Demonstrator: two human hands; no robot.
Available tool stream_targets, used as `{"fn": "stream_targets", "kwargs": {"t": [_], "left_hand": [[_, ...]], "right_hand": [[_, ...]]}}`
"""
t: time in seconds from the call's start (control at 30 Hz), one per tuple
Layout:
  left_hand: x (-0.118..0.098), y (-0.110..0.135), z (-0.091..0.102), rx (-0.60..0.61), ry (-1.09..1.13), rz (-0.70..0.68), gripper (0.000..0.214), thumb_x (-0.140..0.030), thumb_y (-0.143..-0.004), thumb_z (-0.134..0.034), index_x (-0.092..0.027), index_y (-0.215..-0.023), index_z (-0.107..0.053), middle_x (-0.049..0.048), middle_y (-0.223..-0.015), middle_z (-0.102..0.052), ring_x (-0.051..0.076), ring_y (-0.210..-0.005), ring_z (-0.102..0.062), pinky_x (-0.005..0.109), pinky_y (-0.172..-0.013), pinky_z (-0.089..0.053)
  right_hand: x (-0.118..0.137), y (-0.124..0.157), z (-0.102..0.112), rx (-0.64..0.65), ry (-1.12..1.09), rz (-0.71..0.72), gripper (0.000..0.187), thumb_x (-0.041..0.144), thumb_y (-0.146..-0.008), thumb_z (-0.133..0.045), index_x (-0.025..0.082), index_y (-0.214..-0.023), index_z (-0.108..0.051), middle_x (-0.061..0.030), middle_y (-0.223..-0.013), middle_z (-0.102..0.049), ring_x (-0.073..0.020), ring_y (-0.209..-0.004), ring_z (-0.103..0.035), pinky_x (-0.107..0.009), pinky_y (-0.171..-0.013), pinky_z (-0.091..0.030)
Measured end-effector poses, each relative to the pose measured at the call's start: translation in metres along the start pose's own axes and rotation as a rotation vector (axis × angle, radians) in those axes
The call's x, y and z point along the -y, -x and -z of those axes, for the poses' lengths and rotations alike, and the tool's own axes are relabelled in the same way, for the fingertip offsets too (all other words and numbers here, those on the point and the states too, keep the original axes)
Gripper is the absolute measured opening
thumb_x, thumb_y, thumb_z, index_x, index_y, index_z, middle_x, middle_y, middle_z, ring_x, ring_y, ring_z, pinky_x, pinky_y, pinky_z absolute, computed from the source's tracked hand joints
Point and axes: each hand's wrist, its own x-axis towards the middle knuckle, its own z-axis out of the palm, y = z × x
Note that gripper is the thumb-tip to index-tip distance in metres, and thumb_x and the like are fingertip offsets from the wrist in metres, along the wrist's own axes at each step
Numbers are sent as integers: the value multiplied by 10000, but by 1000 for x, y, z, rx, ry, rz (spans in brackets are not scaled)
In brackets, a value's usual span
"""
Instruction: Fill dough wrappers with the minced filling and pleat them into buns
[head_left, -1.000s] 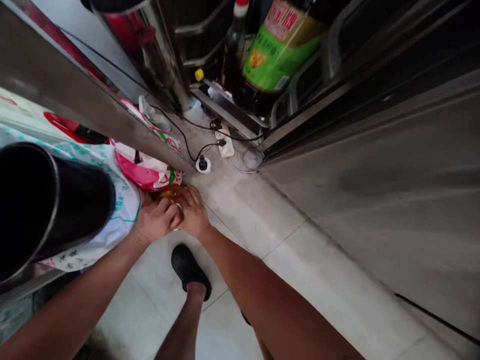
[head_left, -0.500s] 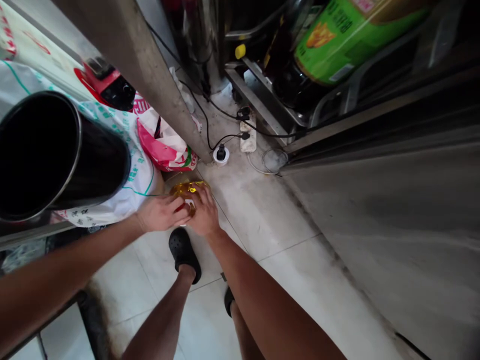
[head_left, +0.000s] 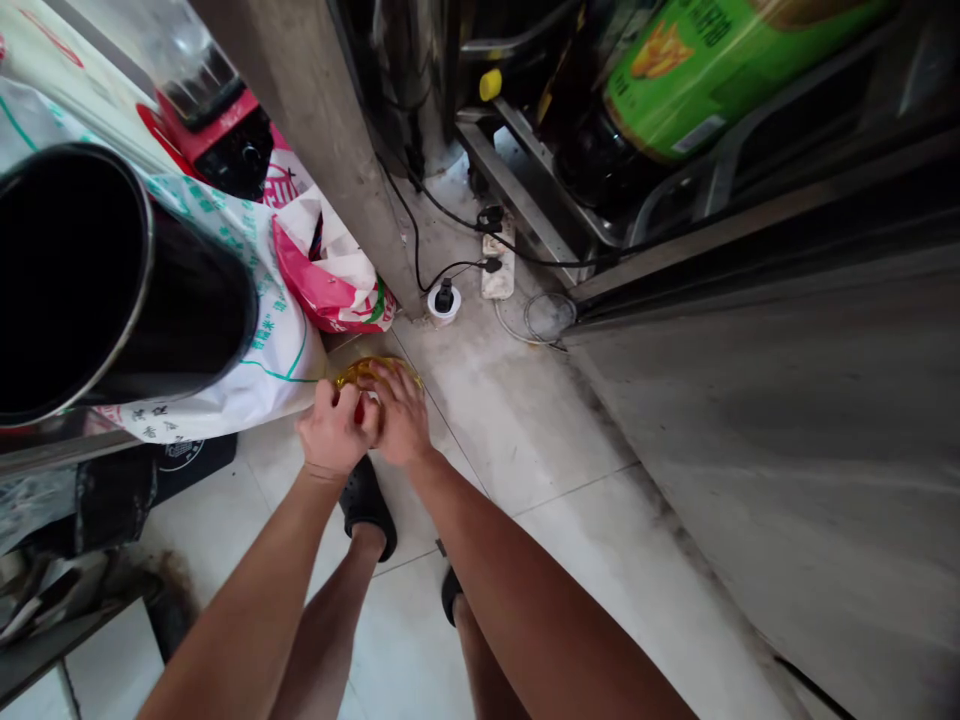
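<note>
Beneath the grip: one glossy see-through amber container [head_left: 354, 374]

Low over pale grey floor tiles [head_left: 517, 410], partly covered by the hands; a rounded upper edge shows beyond the knuckles, while the base is hidden.

Left hand [head_left: 334, 428]: bare, fingers curled in, closed on a small red part [head_left: 361, 411] at the near side of the container.

Right hand [head_left: 401, 412]: bare, palm down, fingers spread over the container and touching it; whether it clamps cannot be told. Both hands close together, side by side.

Surroundings, by position from the grip:

Left, near: white plastic sack with green print [head_left: 289, 345]. In front of it, an open-mouthed black cylindrical pot with a pale rim [head_left: 199, 310].

Beyond, slightly left: crumpled pink-and-white bag [head_left: 322, 285], beside a grey metal post [head_left: 322, 110].

Beyond, slightly right: round white fitting [head_left: 442, 314] bearing a black plug [head_left: 445, 292]; past it, an oblong white power strip [head_left: 498, 282] with black cables [head_left: 540, 263].

Far right: large dark bottle with a green label [head_left: 675, 80], tilted in view.

Right, well apart: broad grey metal panel [head_left: 780, 430].

Just below: black perforated clog [head_left: 365, 505], partly behind the left wrist.
</note>
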Motion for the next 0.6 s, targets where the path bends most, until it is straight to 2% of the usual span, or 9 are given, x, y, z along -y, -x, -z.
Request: {"fn": "stream_targets", "kwargs": {"t": [0.17, 0.23, 0.3, 0.33, 0.4, 0.53, 0.6], "left_hand": [[-26, 0, 0, -53, -60, 249, 204, -390, -937, -537, -214, -858, -605, 39, -904, -533, 168, -693, -500, 281, -552, -214], [-34, 3, 0, -68, -78, 310, 216, -380, -958, -497, -207, -875, -595, 46, -908, -522, 180, -717, -520, 280, -556, -215], [-35, 7, 1, -60, -87, 313, 255, -382, -990, -441, -197, -901, -591, 62, -926, -519, 191, -735, -535, 281, -557, -217], [-31, 8, 3, -38, -82, 271, 280, -398, -1002, -424, -194, -913, -594, 69, -939, -526, 192, -733, -537, 283, -555, -219], [-15, 5, 9, 53, -45, 83, 331, -465, -1008, -435, -200, -918, -612, 71, -938, -556, 184, -710, -534, 292, -553, -243], [33, -25, 27, 333, 93, -477, 382, -566, -972, -517, -223, -912, -675, 50, -862, -629, 184, -728, -562, 312, -624, -361], [50, -47, 32, 457, 165, -691, 409, -605, -962, -523, -235, -921, -692, 43, -875, -667, 181, -759, -577, 316, -670, -399]], "right_hand": [[2, 1, -1, -4, -1, 5, 373, 316, -952, -558, 275, -1319, -607, -24, -1558, -545, -281, -1541, -303, -528, -1247, -308], [-1, 3, 0, -13, 1, 10, 368, 319, -950, -561, 281, -1313, -610, -19, -1559, -543, -275, -1546, -291, -518, -1249, -304], [-4, 5, 1, -18, -3, 23, 378, 324, -936, -575, 280, -1309, -613, -16, -1558, -543, -271, -1544, -294, -502, -1252, -300], [-5, 6, 2, -20, -7, 30, 384, 320, -929, -579, 277, -1309, -615, -16, -1556, -545, -268, -1541, -301, -495, -1253, -300], [-7, 7, 1, -30, -18, 39, 408, 296, -909, -586, 271, -1315, -615, -18, -1552, -550, -266, -1535, -315, -487, -1252, -300], [-8, 5, -5, -47, -42, 56, 535, 313, -796, -706, 269, -1322, -623, -30, -1556, -548, -299, -1521, -341, -495, -1252, -292], [-8, 4, -8, -49, -49, 69, 630, 360, -726, -780, 257, -1327, -622, -46, -1558, -546, -316, -1508, -363, -492, -1253, -295]]}}
